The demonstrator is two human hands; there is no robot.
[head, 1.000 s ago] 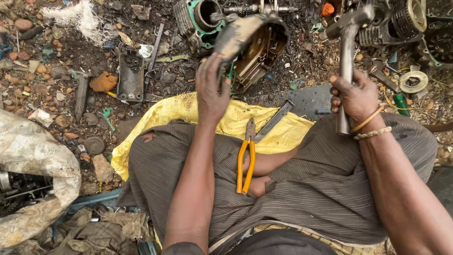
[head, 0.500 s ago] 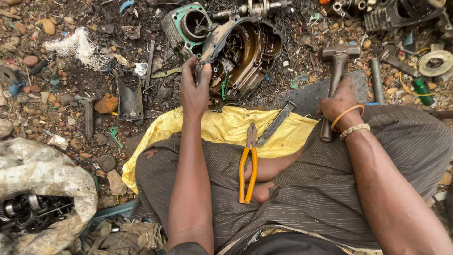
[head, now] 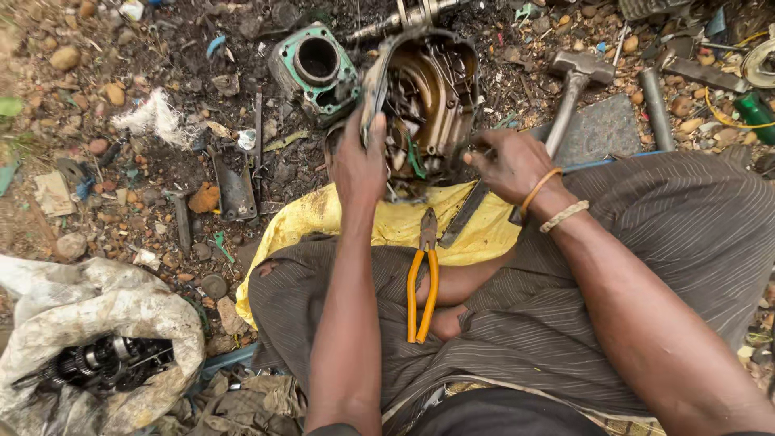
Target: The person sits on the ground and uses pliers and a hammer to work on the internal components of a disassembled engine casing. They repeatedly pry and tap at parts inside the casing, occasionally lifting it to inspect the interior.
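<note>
- Sitting upright on the yellow cloth [head: 484, 230] in front of your knees, the oily engine casing [head: 428, 97] is tilting its open side toward you.
- You're gripping its left rim with your left hand [head: 359, 161], fingers curled over the edge.
- Your right hand [head: 508, 165] is touching its right side, fingers bent inward; whether they pinch anything I cannot tell.
- Orange-handled pliers [head: 424, 282] are lying on your lap, a hammer [head: 573, 81] on the ground just beyond your right hand, a green cylinder block [head: 315, 69] beside the casing.
</note>
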